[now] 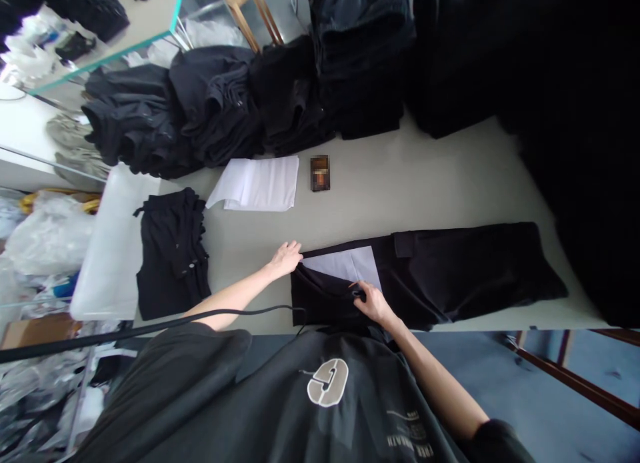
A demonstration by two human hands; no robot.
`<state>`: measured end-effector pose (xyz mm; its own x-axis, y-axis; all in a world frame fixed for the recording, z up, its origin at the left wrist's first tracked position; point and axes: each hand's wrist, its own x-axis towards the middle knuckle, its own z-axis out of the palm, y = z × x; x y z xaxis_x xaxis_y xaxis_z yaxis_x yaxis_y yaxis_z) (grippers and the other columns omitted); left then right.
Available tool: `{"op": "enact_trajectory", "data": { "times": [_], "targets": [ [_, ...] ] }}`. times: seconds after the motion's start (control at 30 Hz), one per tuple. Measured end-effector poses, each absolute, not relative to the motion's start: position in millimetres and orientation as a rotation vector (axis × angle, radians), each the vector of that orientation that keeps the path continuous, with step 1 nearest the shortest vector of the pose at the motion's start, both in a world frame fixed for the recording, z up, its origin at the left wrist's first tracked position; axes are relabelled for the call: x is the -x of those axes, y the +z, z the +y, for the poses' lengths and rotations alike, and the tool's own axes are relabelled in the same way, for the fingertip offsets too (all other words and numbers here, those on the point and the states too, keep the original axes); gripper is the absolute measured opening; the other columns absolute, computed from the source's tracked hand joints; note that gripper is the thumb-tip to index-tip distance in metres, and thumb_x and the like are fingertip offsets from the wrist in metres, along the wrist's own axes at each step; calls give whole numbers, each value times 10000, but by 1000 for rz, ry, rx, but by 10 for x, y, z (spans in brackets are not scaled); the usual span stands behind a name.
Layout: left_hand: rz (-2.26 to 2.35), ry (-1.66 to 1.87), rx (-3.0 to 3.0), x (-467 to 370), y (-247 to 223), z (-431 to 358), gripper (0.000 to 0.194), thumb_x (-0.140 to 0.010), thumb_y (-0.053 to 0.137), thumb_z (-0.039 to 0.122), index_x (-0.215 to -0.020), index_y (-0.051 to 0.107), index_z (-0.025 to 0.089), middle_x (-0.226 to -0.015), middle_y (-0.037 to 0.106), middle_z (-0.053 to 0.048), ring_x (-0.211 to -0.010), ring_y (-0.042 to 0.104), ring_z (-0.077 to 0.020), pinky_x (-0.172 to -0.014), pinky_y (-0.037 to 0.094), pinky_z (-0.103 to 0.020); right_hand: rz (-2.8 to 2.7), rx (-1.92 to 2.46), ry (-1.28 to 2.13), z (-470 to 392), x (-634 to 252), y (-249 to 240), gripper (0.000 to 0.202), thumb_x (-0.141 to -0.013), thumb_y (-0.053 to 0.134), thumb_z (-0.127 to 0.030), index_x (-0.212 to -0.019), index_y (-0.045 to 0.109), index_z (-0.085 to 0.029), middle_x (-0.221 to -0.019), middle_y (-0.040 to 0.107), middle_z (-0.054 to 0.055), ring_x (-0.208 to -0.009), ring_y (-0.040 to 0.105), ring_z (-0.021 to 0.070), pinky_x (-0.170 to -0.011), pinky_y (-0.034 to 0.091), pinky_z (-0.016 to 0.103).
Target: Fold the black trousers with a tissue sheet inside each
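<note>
A pair of black trousers [465,269] lies lengthwise along the near edge of the table. On their left part rests a light grey-white sheet [367,263], partly covered by a folded-over layer of the black cloth. At the far left corner of the trousers, my left hand [287,258] is closed on the cloth, beside the sheet's narrow end. My right hand [373,304] is closed at the edge of the folded layer, next to the sheet's lower right part. A small dark detail with a reddish tip shows at its fingers, too small to name.
White sheets [263,184] lie stacked beyond my left hand, beside a small dark box [320,173]. Folded black garments [173,249] sit at the left, by a translucent plastic bin [113,249]. Piles of dark clothes [215,109] line the far side. A black cable [165,321] crosses my left forearm.
</note>
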<state>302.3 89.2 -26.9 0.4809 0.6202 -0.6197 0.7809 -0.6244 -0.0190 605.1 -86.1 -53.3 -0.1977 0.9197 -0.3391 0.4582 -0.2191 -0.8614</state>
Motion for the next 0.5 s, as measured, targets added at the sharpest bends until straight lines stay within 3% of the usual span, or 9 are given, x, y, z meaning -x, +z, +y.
{"op": "enact_trajectory", "data": {
  "times": [0.17, 0.33, 0.43, 0.5],
  "targets": [
    [1222, -779, -2372, -2892, -235, 910, 410, -834, 507, 40, -1040, 779, 268, -1279, 619, -102, -1267, 503, -281, -1058, 411, -431, -1580, 1658, 1332, -819, -6080, -659, 169, -794, 543, -271, -917, 643, -213, -881, 705, 48, -821, 658, 213, -805, 528, 305],
    [1285, -768, -2344, -2875, -255, 855, 363, -820, 530, 66, -1025, 772, 243, -1369, 588, -106, -1319, 492, -283, -1073, 419, -433, -1446, 1741, 1321, -678, -6092, -757, 245, -811, 531, -323, -991, 650, -210, -883, 726, 58, -836, 687, 238, -799, 532, 322],
    [1387, -871, -2277, -2871, -271, 882, 347, -847, 574, 188, -1150, 740, 212, -1374, 587, -149, -1332, 502, -320, -1072, 428, -468, -1239, 1864, 1241, -459, -6160, -826, 301, -837, 507, -363, -1025, 658, -181, -913, 740, 89, -869, 696, 260, -822, 541, 349],
    [1442, -922, -2167, -2884, -285, 914, 413, -906, 565, 358, -1269, 697, 209, -1387, 587, -166, -1302, 550, -337, -1057, 448, -478, -1143, 1948, 1186, -304, -6200, -869, 293, -848, 483, -363, -979, 664, -173, -897, 737, 103, -858, 691, 264, -831, 545, 364]
  ]
}}
